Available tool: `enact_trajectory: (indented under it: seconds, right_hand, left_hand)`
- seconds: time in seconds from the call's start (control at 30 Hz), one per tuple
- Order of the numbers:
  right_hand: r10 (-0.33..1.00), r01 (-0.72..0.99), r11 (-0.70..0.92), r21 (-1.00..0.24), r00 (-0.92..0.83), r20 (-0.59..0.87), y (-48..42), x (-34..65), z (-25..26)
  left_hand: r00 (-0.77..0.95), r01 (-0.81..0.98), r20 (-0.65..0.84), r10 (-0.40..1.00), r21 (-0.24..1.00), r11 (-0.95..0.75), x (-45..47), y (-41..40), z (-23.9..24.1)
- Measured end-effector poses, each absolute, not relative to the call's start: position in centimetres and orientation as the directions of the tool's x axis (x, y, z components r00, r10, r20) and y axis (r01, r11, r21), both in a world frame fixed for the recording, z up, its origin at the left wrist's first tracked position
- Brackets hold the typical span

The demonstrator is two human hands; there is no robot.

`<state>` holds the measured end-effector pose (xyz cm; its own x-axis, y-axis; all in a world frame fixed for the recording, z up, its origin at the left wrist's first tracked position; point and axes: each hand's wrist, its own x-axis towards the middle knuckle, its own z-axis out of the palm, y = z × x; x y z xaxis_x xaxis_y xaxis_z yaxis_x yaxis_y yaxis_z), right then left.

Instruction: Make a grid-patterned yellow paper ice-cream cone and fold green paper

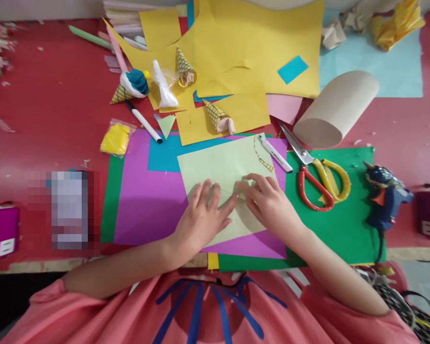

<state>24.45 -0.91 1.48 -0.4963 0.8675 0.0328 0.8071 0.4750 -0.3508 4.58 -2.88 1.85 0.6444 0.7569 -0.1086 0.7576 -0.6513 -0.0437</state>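
We find the pale sheet point(218, 165) lying on a purple sheet point(150, 200), itself on a green sheet point(344, 229). The left hand point(200, 217) lies flat on the pale sheet, fingers spread apart. The right hand point(270, 203) touches it with bent fingers at a fold; we cannot tell whether it pinches the paper. 1 marker point(274, 153) lies across the sheet's far corner. Scissors point(322, 184) and a glue gun point(387, 200) lie to the right.
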Motion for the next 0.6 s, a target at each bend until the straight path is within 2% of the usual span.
enact_trajectory:
  seconds: [0.07,0.27,0.6]
  right_hand:
    - [0.851,0.797,0.501,-0.338,-0.524,0.024,-1.7,24.8,1.9]
    - [0.786,0.774,0.610,-0.170,-0.618,0.007,-3.2,24.9,1.9]
    - [0.820,0.806,0.555,-0.207,-0.572,-0.029,-4.3,26.5,2.4]
  left_hand:
    - [0.653,0.751,-0.092,0.752,-0.050,-0.658,4.5,-2.7,1.9]
    - [0.669,0.743,-0.011,0.743,-0.022,-0.669,4.0,-2.1,1.7]
    - [0.684,0.729,-0.005,0.729,-0.022,-0.684,3.2,-2.1,1.5]
